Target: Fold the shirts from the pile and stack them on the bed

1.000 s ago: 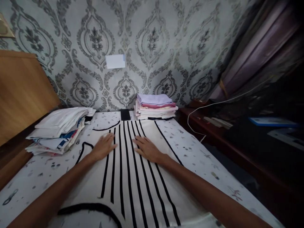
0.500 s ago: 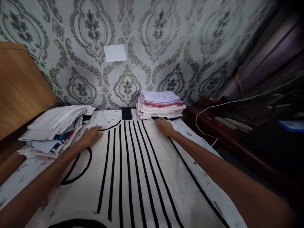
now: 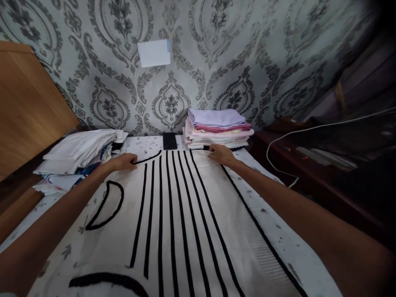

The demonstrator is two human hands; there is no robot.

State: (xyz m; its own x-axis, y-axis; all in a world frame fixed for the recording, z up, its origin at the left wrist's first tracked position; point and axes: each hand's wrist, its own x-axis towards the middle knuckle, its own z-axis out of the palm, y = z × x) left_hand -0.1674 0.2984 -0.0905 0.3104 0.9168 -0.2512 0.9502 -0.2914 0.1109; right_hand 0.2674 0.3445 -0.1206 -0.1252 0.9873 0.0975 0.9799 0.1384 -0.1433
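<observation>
A white garment [image 3: 198, 214] with black stripes lies spread out, reaching from the fingers toward the viewer. A white clothing stack [image 3: 78, 152] sits left of the left fingers; a lilac-topped stack [image 3: 219, 130], just beyond the right. The left hand [image 3: 123, 161] and right hand [image 3: 222, 155] pinch the garment's far edge at 2 places. Between them, farther off: a black rectangle [image 3: 169, 141].

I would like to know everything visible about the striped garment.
The striped garment looks like off-white fabric with black lengthwise stripes, black-trimmed curved edges and a finely ribbed strip toward picture right. It lies spread, mostly flat, on the printed sheet; its near part runs out of the picture. The left hand and right hand hold its far edge.
</observation>
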